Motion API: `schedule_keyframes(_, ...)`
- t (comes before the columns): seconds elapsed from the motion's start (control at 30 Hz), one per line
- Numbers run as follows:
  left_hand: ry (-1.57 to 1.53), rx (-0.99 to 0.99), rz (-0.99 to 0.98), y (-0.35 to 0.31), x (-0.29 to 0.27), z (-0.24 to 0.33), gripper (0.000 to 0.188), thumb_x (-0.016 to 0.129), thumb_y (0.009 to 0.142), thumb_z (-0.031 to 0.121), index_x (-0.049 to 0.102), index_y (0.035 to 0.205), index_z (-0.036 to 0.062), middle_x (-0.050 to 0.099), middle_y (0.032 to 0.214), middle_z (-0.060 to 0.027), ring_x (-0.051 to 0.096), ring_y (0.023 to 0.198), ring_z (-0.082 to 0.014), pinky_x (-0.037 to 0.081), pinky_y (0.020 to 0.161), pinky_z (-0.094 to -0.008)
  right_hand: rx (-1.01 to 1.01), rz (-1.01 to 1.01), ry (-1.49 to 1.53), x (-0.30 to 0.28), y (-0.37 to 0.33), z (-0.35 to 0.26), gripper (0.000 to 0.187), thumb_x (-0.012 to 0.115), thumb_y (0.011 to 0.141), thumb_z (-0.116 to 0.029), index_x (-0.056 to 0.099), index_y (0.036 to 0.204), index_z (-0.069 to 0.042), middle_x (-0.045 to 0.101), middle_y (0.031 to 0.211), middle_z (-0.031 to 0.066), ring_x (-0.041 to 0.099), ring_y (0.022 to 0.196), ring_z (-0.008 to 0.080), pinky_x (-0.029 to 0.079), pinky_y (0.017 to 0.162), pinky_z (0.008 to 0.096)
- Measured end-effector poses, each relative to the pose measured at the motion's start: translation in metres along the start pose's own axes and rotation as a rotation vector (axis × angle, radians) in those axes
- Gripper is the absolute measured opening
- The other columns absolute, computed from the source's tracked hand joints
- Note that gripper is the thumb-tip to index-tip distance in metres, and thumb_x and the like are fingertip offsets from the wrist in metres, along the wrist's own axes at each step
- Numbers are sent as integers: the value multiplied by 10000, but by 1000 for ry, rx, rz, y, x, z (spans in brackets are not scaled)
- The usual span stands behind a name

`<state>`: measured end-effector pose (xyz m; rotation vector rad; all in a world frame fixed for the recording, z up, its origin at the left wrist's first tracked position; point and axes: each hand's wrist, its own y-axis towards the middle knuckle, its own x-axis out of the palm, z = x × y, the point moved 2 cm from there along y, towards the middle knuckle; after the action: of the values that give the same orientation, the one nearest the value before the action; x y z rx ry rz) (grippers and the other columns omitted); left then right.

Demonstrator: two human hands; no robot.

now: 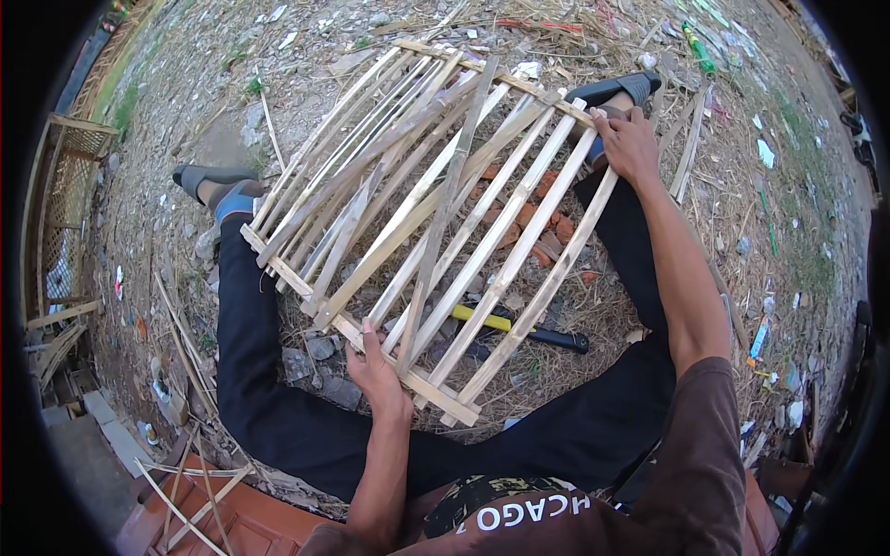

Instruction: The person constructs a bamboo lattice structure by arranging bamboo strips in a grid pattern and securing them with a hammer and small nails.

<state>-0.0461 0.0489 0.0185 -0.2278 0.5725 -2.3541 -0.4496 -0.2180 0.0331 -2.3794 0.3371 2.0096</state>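
Low in the view, the left forearm rises nearly upright, and the left hand pinches the near rail of a slatted wooden frame, thumb on top, fingers partly hidden beneath. The frame lies tilted across the space between the person's spread, dark-trousered legs. Below its slats show a black-and-yellow handle and, beyond, reddish brick pieces. Farther out, the right arm stretches forward, the right hand curled around the far rail's right end, beside a dark sandal.
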Motion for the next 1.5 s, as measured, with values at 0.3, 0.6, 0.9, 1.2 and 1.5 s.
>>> schedule_keyframes(0.3, 24, 21, -112, 16, 1, 59, 231, 595, 1007, 287, 549, 1090, 76, 508, 887, 7, 519, 773, -84, 471, 632, -260, 133, -55, 190, -46, -29, 28, 670, 447, 980, -611, 706, 895, 1, 660, 834, 225, 647, 837, 426, 484, 766, 484)
schedule_keyframes(0.6, 350, 177, -350, 134, 5, 130, 234, 608, 976, 281, 598, 1019, 51, 539, 843, 3, 521, 748, -89, 448, 680, -263, 359, -111, 676, -60, -123, 8, 504, 551, 1022, -425, 615, 846, 43, 492, 657, 39, 429, 633, 122, 392, 598, 310)
schedule_keyframes(0.9, 483, 212, -612, 263, 7, 173, 241, 607, 963, 307, 625, 999, 69, 580, 814, 15, 545, 696, -76, 438, 624, -237, 579, -336, 1055, -53, -213, -52, 381, 705, 943, -362, 661, 879, 12, 560, 710, -20, 465, 669, 47, 371, 586, 240)
schedule_keyframes(1.2, 564, 146, -685, 317, 10, 156, 305, 566, 977, 361, 643, 1028, 70, 588, 802, 12, 551, 688, -77, 461, 618, -229, 773, -462, 1276, -15, -281, -83, 346, 759, 906, -258, 695, 1037, 55, 662, 809, 8, 534, 735, 47, 415, 672, 221)
schedule_keyframes(1.5, 716, 48, -635, 341, 13, 142, 408, 552, 948, 523, 635, 912, 125, 584, 719, 25, 523, 602, -74, 432, 568, -262, 804, -538, 1342, -19, -279, -98, 402, 760, 904, -278, 670, 1072, 77, 693, 862, 55, 587, 770, 74, 465, 727, 246)
